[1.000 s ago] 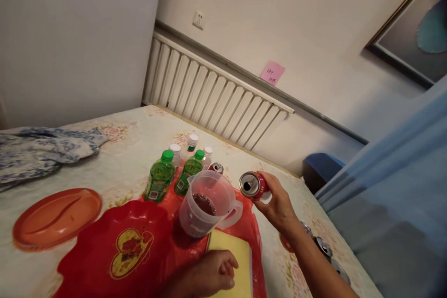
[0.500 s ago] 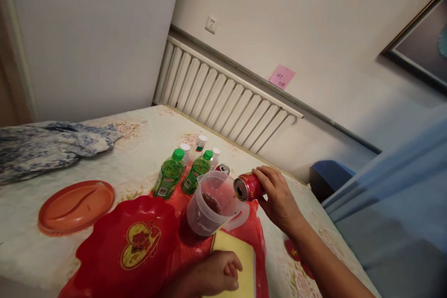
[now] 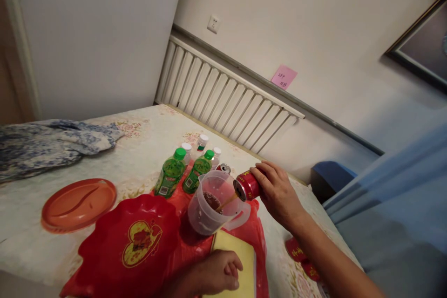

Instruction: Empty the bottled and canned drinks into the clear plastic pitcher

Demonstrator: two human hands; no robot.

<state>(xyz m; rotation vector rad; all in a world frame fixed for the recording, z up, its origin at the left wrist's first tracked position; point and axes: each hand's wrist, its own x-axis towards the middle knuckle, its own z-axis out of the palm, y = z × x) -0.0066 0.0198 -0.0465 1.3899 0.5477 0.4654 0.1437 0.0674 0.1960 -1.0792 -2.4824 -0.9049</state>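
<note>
Pouring from red can point(image 3: 246, 186) into clear jug point(image 3: 211, 202).
Right hand point(image 3: 277, 192) wrapped around can, axis near horizontal, mouth toward jug; brown stream entering dark liquid. Left hand point(image 3: 213, 274) loosely curled, resting on yellow pad point(image 3: 240, 256).

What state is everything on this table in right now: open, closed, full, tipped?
Red can: open, tipped, pouring brown liquid, held by right hand.
Clear jug: upright, partly filled with dark drink.
Green bottles: upright, capped.
Second can: upright behind the jug.
Left hand: resting curled on yellow pad.
Red heart tray: holds nothing.
</note>
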